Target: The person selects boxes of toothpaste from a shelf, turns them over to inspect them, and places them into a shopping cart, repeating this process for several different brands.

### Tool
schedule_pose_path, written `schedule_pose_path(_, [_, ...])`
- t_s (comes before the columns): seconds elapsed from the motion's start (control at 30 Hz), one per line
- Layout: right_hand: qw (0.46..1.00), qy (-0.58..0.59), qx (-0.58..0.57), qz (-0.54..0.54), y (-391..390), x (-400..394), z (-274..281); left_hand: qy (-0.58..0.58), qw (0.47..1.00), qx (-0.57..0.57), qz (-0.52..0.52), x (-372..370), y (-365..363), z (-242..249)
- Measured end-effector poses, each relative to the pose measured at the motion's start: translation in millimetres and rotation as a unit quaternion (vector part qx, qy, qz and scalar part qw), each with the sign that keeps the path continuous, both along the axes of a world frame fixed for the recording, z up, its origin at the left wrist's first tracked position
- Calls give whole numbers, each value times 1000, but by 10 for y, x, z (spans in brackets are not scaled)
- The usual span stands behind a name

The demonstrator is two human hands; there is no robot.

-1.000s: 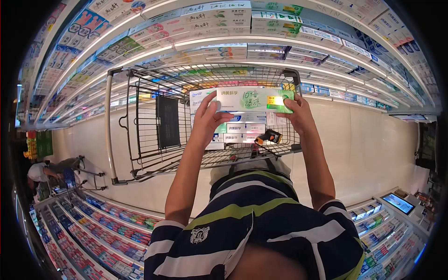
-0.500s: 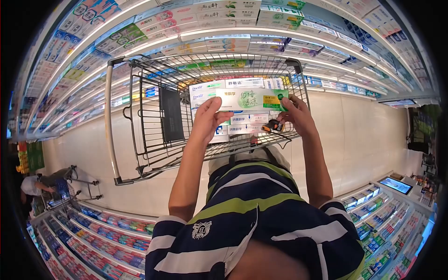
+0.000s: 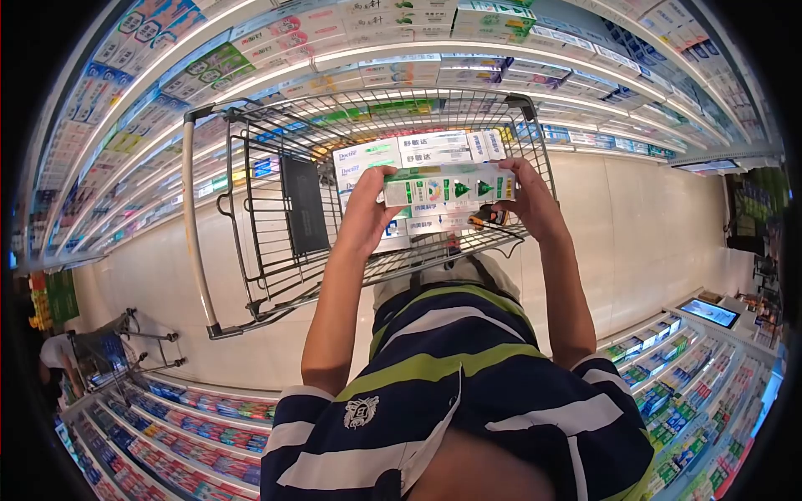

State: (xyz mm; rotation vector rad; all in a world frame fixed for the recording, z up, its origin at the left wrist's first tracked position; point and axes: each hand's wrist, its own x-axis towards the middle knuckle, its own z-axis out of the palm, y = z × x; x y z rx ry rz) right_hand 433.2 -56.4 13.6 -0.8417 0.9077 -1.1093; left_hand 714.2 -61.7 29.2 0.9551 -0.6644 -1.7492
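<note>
A long white and green toothpaste box is held level above the shopping cart. My left hand grips its left end, thumb at the upper edge. At the right end, my right hand closes round the corner. A side with small green pictures and print faces me. Below it, stacked white toothpaste boxes lie in the cart, partly covered by the held box and my hands. Close to my right hand sits a small black and orange object whose kind I cannot make out.
Lit shelves of boxed goods run along the far side of the cart. More shelves stand near me on both sides. Another cart with a person is at the left. A screen stands at the right.
Between my hands the toothpaste box has been turned about its length, so a different side with small print now shows instead of the large green lettering. Both hands keep hold of its ends.
</note>
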Motion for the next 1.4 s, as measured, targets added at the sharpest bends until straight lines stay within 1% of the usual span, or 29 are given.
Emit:
schedule_pose_path(0.07, [1000, -18, 19, 7, -23, -46, -81, -77, 997, 0, -11, -19, 18, 26])
schedule_pose_path(0.1, [1000, -9, 4, 13, -26, -53, -110, -78, 997, 1, -12, -21, 24, 6])
schedule_pose_path(0.17, [1000, 0, -10, 17, -2, -56, -136, -59, 997, -40, -9, -29, 32, -37])
schedule_pose_path(0.23, [999, 9, -26, -40, 58, 17, 11, -61, 997, -40, 10, -69, 66, 80])
schedule_pose_path(0.3, [999, 15, -14, -51, 73, 34, 54, -63, 997, -39, 30, -56, 70, 67])
schedule_pose_path(0.37, [998, 20, -2, -61, 82, 10, 46, -49, 998, -26, 1, 26, 15, -90])
schedule_pose_path(0.4, [999, 30, 33, -28, 69, -42, 32, -49, 998, -25, 1, 53, -3, -86])
schedule_pose_path(0.43, [997, 40, 68, 6, 54, -77, 27, -49, 998, -5, -31, 80, -23, -80])
schedule_pose_path(0.47, [997, 40, 69, 6, 43, -99, 25, -48, 997, 14, -64, 100, -33, -75])
schedule_pose_path(0.5, [997, 54, 61, 16, 36, -115, 58, -48, 997, 16, -63, 107, -30, -7])
schedule_pose_path(0.57, [996, 73, 41, 27, 16, -133, 132, -94, 990, 26, -99, 107, -23, 179])
schedule_pose_path(0.6, [996, 72, 41, 29, -7, -127, 173, -95, 990, 27, -97, 120, -39, 179])
schedule_pose_path(0.67, [997, 67, -2, 45, -50, -101, 233, -86, 991, -53, -92, 153, -85, 178])
schedule_pose_path(0.7, [997, 66, -2, 47, -68, -77, 245, -89, 990, -65, -88, 155, -105, 224])
schedule_pose_path(0.73, [997, 54, -19, 41, -84, -48, 258, -90, 990, -64, -86, 152, -111, 274])
schedule_pose_path(0.8, [998, 32, -55, 29, -124, -19, 274, -82, 992, -78, -49, 130, -125, 351])
schedule_pose_path(0.87, [996, 24, -64, 49, -192, -27, 297, -74, 993, -75, -57, 196, -194, 340])
schedule_pose_path(0.93, [996, -51, -48, 57, -247, -17, 354, -22, 996, -73, -49, 226, -246, 363])
schedule_pose_path(0.97, [996, -51, -48, 57, -280, -28, 343, -57, 994, -83, -48, 221, -265, 369])
schedule_pose_path(1.0, [995, -48, -61, 69, -320, -41, 330, -57, 994, -83, -48, 207, -287, 368])
schedule_pose_path(1.07, [993, -45, -74, 80, -394, -53, 325, -105, 987, -121, -14, 160, -316, 363])
schedule_pose_path(1.1, [993, -29, -93, 67, -424, -41, 357, -104, 987, -121, -14, 136, -304, 422])
schedule_pose_path(1.17, [992, -13, -111, 52, -431, -16, 433, -137, 977, -162, 9, 105, -292, 559])
schedule_pose_path(1.23, [989, 4, -146, 2, -420, 35, 584, -121, 977, -175, 19, 82, -296, 664])
schedule_pose_path(1.37, [989, -35, -143, -15, -488, 96, 601, -78, 978, -191, 30, 142, -328, 701])
schedule_pose_path(1.4, [993, -37, -114, -14, -507, 113, 550, -62, 978, -195, 34, 153, -331, 689])
